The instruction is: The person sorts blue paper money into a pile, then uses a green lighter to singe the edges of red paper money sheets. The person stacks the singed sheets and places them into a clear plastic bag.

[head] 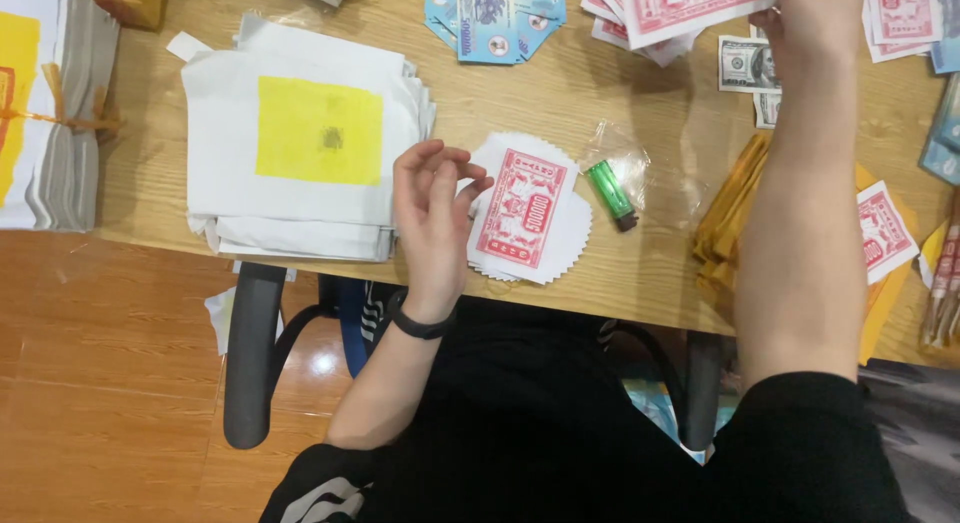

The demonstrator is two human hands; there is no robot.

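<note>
Nearest to me is my own black clothing and lap, with the dark chair arm point(252, 353) beside my left elbow over the orange floor. Just past that, my left hand point(432, 218), black band at the wrist, hovers at the near edge of the tabletop point(640, 273); its grip is loose and half-curled, fingers point(428, 163) bent and closed on nothing, brushing the left rim of the small round stack of white papers point(560, 233) with zigzag edges that has a red printed note point(522, 208) lying on top. Beside that stack sits a green lighter point(610, 193) next to a crumpled clear wrapper point(625, 158). To the left lies a thick pile of white sheets with a yellow square point(318, 131); to the right, under my forearm, a sheaf of gold-yellow paper point(725, 218) and another red note point(882, 228). Farther out, my right hand point(815, 23) reaches to the far side, its grip pinched on a fan of red notes point(690, 3), near grey-green banknotes point(745, 63) and blue notes point(495, 18). By my reckoning the work is only begun: one round stack carries a note, while most notes remain spread about.
</note>
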